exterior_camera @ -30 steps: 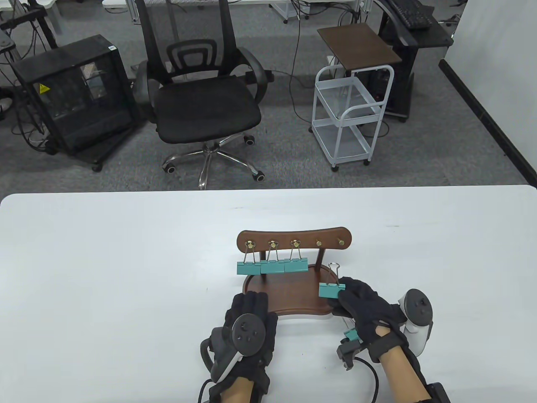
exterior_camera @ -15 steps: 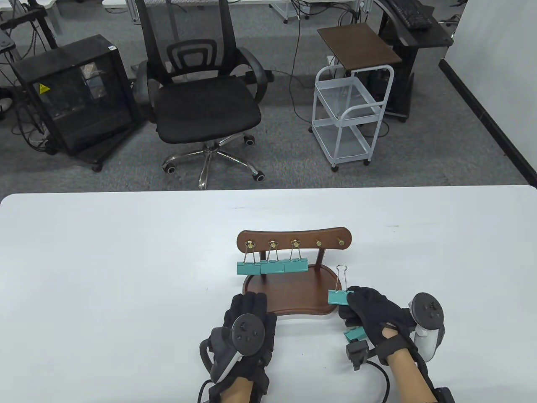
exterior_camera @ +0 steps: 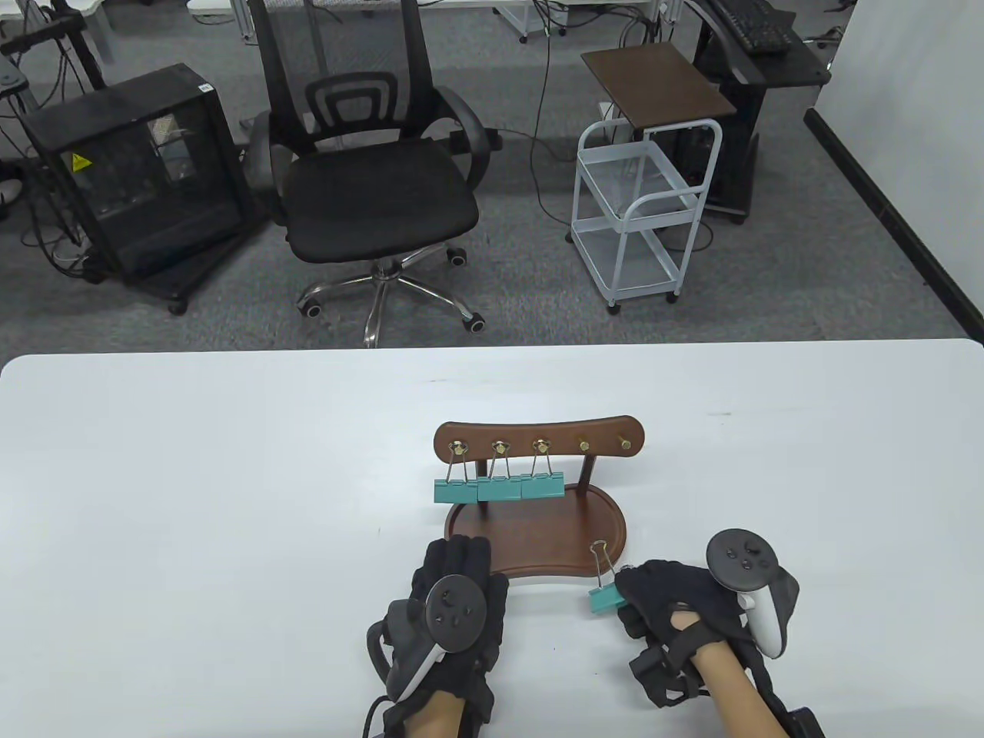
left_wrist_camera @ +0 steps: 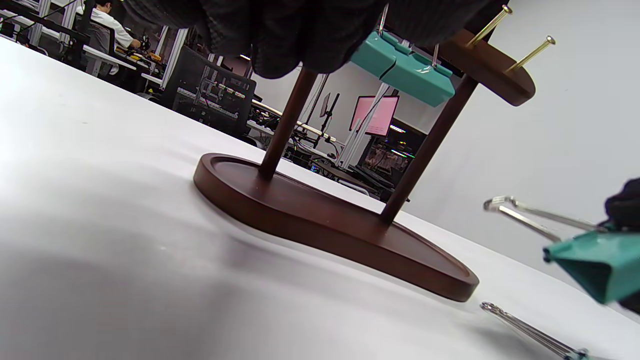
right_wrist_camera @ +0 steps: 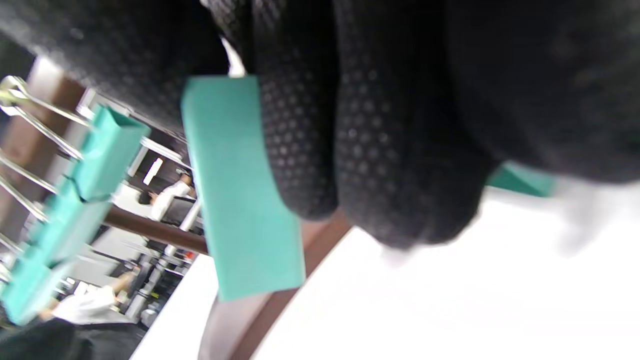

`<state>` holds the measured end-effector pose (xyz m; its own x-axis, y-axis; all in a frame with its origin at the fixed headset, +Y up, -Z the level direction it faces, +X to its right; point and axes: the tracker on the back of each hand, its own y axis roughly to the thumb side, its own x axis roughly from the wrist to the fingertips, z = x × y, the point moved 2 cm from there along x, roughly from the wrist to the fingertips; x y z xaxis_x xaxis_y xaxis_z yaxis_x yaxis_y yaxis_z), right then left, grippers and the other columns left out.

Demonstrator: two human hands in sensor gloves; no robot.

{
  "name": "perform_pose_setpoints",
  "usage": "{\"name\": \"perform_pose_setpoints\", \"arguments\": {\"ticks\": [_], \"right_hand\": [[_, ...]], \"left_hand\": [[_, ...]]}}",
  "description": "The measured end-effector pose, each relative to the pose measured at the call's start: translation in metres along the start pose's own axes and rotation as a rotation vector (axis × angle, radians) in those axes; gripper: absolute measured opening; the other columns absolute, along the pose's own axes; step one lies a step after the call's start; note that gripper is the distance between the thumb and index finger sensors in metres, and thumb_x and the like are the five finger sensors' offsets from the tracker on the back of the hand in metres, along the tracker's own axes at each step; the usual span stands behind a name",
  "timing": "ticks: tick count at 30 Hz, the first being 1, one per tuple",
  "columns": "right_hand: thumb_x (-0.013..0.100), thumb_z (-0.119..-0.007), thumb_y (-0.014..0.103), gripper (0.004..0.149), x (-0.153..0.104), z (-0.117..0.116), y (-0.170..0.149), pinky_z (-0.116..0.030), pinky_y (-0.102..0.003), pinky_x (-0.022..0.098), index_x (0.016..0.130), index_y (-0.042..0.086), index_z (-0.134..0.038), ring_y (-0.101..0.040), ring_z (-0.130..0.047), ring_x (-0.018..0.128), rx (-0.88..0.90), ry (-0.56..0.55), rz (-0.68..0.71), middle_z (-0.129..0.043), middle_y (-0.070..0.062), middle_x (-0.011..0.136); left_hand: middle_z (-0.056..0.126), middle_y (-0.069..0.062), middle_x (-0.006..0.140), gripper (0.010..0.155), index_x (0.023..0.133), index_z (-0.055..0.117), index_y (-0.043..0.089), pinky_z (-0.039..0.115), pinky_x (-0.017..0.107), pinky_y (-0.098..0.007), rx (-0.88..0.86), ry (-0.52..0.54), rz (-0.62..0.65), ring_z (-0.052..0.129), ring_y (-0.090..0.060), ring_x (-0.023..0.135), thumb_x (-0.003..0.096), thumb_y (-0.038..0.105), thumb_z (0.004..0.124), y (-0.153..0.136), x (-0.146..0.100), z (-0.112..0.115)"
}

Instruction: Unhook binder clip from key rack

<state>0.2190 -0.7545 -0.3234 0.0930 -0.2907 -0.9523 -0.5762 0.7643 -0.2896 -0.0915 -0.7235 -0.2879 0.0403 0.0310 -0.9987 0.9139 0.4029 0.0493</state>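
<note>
From the table view I can't see my right hand's [exterior_camera: 680, 607] fingertips, which curl under the glove where they meet the held binder clip [exterior_camera: 605, 598]. A second clip [left_wrist_camera: 540, 335] on the bench [exterior_camera: 231, 492] runs off the left wrist view's bottom edge, so I only get its wire handle. My right wrist view is smeared: the fingers [right_wrist_camera: 400, 150] block most of the frame, and a teal scrap [right_wrist_camera: 520, 181] behind them is too blurred to identify.
</note>
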Motion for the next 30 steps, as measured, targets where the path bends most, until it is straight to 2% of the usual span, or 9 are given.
{"name": "perform_pose_setpoints", "arguments": {"ticks": [15,30], "right_hand": [[0.036,-0.086,0.046,0.045,0.000,-0.023,0.010,-0.094,-0.036,0.006,0.063,0.010,-0.090,-0.030,-0.109,0.016,-0.279,0.012,-0.063,-0.109,-0.014,0.031],[0.036,-0.086,0.045,0.045,0.001,-0.032,0.018,-0.094,-0.037,0.004,0.063,0.009,-0.091,-0.030,-0.109,0.013,-0.388,-0.027,-0.066,-0.109,-0.014,0.029]], "left_hand": [[0.060,-0.005,0.118,0.062,0.111,0.061,0.027,0.051,0.075,-0.054,0.003,0.001,-0.002,0.051,-0.034,0.111,0.0544,0.053,0.059,0.000,0.000,0.000],[0.060,-0.005,0.118,0.062,0.111,0.061,0.027,0.051,0.075,-0.054,-0.008,0.003,-0.005,0.050,-0.034,0.111,0.0543,0.053,0.059,-0.001,0.000,0.000]]}}
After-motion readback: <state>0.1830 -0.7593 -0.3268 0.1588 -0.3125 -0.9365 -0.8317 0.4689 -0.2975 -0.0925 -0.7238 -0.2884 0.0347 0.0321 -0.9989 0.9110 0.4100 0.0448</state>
